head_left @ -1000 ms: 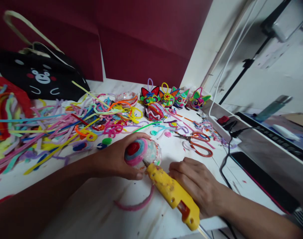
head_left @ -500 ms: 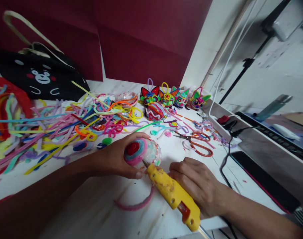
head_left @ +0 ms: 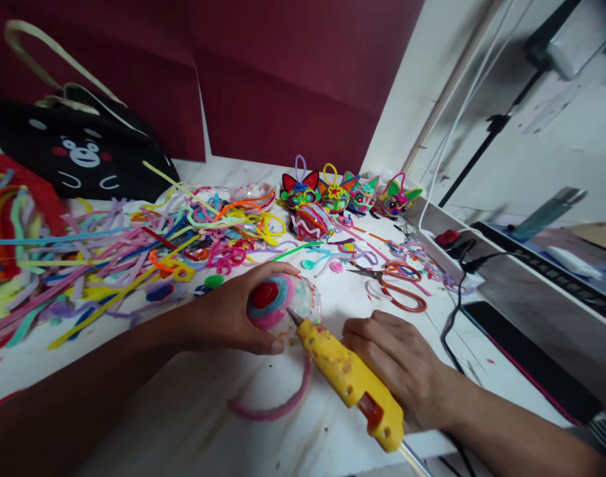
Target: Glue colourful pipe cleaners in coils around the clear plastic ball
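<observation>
My left hand (head_left: 238, 311) is closed around a clear ball (head_left: 307, 298), whose near side carries coiled pipe cleaner in red, blue and pink. A pink pipe cleaner (head_left: 278, 412) trails from beneath the ball and curves over the white table. My right hand (head_left: 392, 358) is wrapped round a yellow hot glue gun (head_left: 353, 377), its handle hidden by the fingers. The gun's metal nozzle points up and left, at the edge of the pink ring; whether it touches is hard to tell. A glue stick (head_left: 415, 458) protrudes from the gun's back end.
Loose pipe cleaners (head_left: 109, 265) heap across the left. Orange-handled scissors (head_left: 402, 285) lie beyond my right hand. Several finished cat-faced balls (head_left: 301, 196) line the back near a black bag (head_left: 79, 152). A phone (head_left: 529, 361) and a black cable (head_left: 449, 331) are at right.
The glue gun and my right hand have shifted slightly right, and the nozzle sits a little higher along the pink ring. My left hand and the ball are nearly still.
</observation>
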Motion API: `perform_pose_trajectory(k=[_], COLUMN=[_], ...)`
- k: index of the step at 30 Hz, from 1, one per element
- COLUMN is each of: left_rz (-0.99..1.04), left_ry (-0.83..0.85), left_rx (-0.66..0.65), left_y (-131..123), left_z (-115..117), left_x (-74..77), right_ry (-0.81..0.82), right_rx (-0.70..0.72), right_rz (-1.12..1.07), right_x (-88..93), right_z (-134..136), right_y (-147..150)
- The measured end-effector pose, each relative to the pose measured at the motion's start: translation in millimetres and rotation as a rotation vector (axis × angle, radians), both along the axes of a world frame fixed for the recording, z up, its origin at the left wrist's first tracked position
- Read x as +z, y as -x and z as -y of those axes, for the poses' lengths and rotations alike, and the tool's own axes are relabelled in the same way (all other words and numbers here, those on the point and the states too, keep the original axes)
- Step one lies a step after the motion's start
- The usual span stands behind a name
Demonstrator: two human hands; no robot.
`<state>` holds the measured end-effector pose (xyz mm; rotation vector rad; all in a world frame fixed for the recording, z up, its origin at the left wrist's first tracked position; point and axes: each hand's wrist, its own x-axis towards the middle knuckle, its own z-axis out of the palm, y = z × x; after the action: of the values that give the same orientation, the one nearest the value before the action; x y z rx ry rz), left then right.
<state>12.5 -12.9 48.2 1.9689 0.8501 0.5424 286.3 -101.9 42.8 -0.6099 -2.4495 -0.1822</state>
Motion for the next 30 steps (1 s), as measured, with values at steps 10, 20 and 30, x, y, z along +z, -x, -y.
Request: perform_pose_trajectory(k=[10, 20, 30], left_rz=[0.046, -0.076, -0.284], left_ry=[0.037, -0.083, -0.175], left_rx=[-0.008, 0.094, 0.127], left_y=[-2, 7, 4], left_z=[1, -6, -20], left_x=[-0.8, -4.8, -10.5], right_ry=[0.022, 0.056, 0.078], right_rx=[0.020, -0.029, -0.091], right_rz=[0.021, -0.071, -0.134], right_x=[-4.6, 5.4, 4.2], right_z=[0, 2, -2], right_y=[0, -1, -7])
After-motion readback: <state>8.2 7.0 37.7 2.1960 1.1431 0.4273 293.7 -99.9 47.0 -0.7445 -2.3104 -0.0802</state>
